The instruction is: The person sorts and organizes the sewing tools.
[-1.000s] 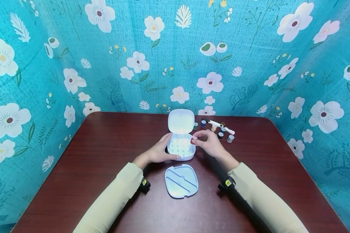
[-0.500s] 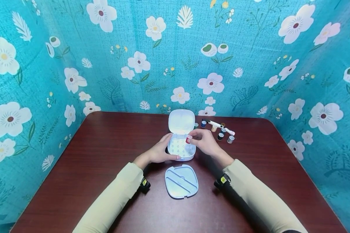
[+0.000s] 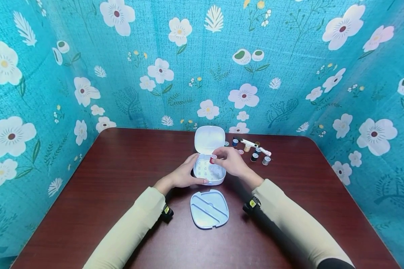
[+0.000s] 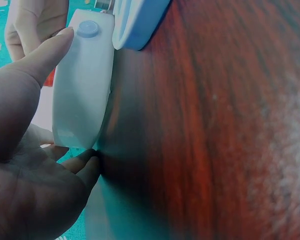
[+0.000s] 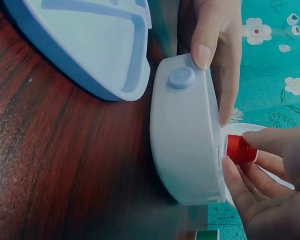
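A white sewing box (image 3: pixel 216 182) stands on the table with its lid (image 3: pixel 208 139) raised at the back and rows of small pegs inside. My left hand (image 3: pixel 185 175) holds the box from the left, thumb on the front rim beside the round button (image 5: pixel 181 78), fingers along the side. Between thumb and fingers, my right hand (image 3: pixel 233 162) pinches a red thread spool (image 5: pixel 240 148) over the back part of the box. Whether the spool touches a peg is hidden. In front lies a pale blue divided tray (image 3: pixel 205 220), apart from the box.
Right of the box stand several thread spools, among them a blue one (image 3: pixel 235 142), a cream one (image 3: pixel 247 148), a black one (image 3: pixel 254 157) and a grey one (image 3: pixel 266 160). A slim white tool (image 3: pixel 249 143) lies behind them. A floral curtain (image 3: pixel 175 86) backs the table.
My right hand has carried the red spool leftward, from the box's right edge to above its back middle. The left hand, box and tray have stayed put.
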Motion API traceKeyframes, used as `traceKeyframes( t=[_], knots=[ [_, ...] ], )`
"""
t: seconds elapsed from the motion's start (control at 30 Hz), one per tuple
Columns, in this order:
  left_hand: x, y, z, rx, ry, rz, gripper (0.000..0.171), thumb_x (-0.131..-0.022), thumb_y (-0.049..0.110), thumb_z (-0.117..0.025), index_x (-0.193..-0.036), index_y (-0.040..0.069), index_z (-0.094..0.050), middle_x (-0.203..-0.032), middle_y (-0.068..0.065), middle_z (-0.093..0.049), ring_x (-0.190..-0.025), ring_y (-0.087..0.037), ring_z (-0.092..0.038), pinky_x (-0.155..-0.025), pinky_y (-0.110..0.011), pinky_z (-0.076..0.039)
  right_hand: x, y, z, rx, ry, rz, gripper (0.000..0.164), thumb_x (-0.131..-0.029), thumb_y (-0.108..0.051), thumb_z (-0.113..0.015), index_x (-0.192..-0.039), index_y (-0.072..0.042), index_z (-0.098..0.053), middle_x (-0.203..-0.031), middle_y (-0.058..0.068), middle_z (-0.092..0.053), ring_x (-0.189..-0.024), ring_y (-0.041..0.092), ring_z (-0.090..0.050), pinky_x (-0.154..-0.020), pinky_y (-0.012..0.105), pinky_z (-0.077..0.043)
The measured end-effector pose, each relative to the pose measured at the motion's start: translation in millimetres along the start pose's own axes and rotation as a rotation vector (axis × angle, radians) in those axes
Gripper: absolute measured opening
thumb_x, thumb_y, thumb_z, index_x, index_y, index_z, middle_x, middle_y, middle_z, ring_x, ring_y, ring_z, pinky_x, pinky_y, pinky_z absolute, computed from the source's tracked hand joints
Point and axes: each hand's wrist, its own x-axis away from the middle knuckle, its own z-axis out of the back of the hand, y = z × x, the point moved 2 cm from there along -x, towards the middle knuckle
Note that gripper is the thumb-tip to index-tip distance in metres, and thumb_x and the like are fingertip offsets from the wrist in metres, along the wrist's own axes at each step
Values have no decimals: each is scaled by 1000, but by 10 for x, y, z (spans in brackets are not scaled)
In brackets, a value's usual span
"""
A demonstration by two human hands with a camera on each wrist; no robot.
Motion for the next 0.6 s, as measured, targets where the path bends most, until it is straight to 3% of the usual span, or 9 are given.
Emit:
traceKeyframes(
  t=[0.17, 0.6],
  knots=[
    [10, 19, 13, 5, 3, -3, 116, -85, 43, -83, -164, 5, -7, -169, -8, -12, -150, -24, -26, -121, -43, -27, -51, -26, -55, 23, -4, 22, 14, -94, -6, -73, -108, -3, -74, -101, 9, -76, -96, 24, -71, -88, 43, -58],
    [37, 65, 19, 4, 13, -17, 114, -86, 39, -83, -163, 1, -9, -169, -14, -13, -152, -28, -23, -122, -46, -26, -164, -72, -156, 113, -20, 94, 18, -91, -2, -74, -109, 2, -75, -102, 13, -76, -96, 26, -73, -87, 41, -59]
  ],
)
